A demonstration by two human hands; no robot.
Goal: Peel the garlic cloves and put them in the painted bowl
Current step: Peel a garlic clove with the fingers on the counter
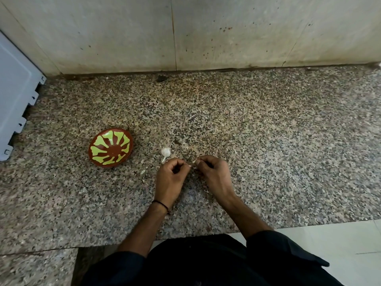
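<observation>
Two pinches on one small garlic clove (193,162), by left hand (170,174) and right hand (214,172), just beside the garlic bulb (166,152). Could slip while tearing the skin and roll off the granite counter (268,141); painted bowl (111,149) well apart, at left.

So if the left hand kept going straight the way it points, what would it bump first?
Probably the garlic bulb lying just beyond the left hand on the counter, though the hand may be high enough to pass over it.
</observation>
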